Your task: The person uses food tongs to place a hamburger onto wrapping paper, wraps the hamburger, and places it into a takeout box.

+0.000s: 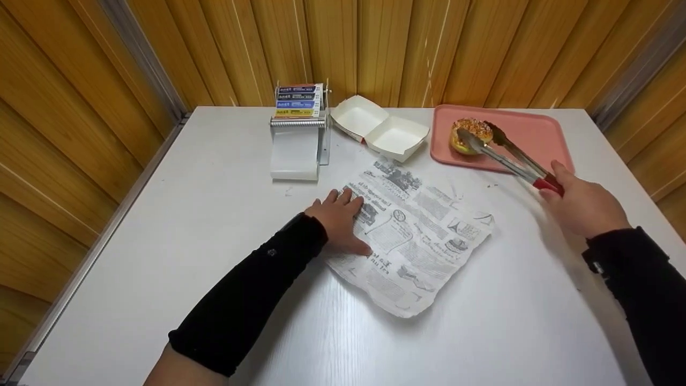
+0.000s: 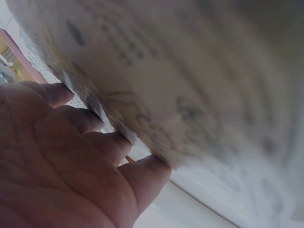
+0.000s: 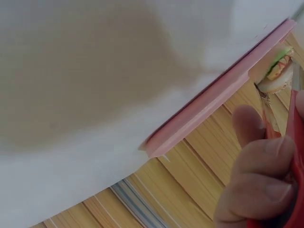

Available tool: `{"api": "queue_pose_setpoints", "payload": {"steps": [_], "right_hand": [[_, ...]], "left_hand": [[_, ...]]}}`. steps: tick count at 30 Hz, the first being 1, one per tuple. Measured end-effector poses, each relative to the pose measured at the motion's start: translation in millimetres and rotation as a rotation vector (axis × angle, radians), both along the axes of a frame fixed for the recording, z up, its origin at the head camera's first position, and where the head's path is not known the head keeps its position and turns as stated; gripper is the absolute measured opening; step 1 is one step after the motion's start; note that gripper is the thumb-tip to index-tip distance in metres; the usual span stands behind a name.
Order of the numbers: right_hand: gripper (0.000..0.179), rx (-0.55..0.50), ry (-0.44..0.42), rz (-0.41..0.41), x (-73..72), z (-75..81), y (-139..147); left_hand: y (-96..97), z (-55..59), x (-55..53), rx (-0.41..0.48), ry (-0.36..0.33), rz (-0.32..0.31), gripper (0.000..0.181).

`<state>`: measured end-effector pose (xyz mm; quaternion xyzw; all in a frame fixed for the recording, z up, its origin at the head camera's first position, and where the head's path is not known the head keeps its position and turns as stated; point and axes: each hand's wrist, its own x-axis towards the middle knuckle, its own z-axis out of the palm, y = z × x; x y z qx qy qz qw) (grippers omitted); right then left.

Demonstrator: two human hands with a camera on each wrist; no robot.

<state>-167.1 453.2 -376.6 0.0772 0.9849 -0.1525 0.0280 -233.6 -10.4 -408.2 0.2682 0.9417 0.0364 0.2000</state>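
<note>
My left hand [image 1: 337, 222] rests with spread fingers on the left part of a sheet of newspaper-print wrapping paper [image 1: 410, 236]. In the left wrist view its fingertips [image 2: 149, 173] press against the printed sheet. My right hand [image 1: 587, 206] grips red-handled metal tongs [image 1: 517, 161]. The tong tips stand on either side of a round sandwich bun [image 1: 471, 131] with a crumb-like topping, on the pink tray [image 1: 536, 134]. The right wrist view shows green filling in the sandwich [image 3: 280, 71]; whether both tips touch it I cannot tell.
An open white paper box [image 1: 399, 134] stands at the back, left of the tray. Beside it is a metal dispenser [image 1: 297, 123] with several coloured label strips and a white strip hanging down. Behind the white table [image 1: 171, 225] runs a wood-look wall [image 1: 375, 53].
</note>
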Motion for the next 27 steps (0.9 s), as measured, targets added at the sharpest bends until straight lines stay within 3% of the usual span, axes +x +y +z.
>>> {"api": "queue_pose_setpoints", "payload": {"steps": [8, 14, 20, 27], "right_hand": [[0.077, -0.026, 0.098, 0.087, 12.7, 18.5, -15], [0.075, 0.026, 0.123, 0.265, 25.0, 25.2, -34], [0.069, 0.063, 0.112, 0.423, 32.6, 20.8, -47], [0.061, 0.047, 0.135, 0.520, 36.7, 8.2, -52]], "left_hand": [[1.8, 1.6, -2.8, 0.003, -0.008, -0.004, 0.121], [2.6, 3.0, -7.4, 0.004, -0.013, -0.007, 0.120], [3.4, 3.7, -11.2, 0.007, -0.018, -0.006, 0.120], [4.7, 3.8, -13.6, 0.030, -0.034, -0.007, 0.120]]}}
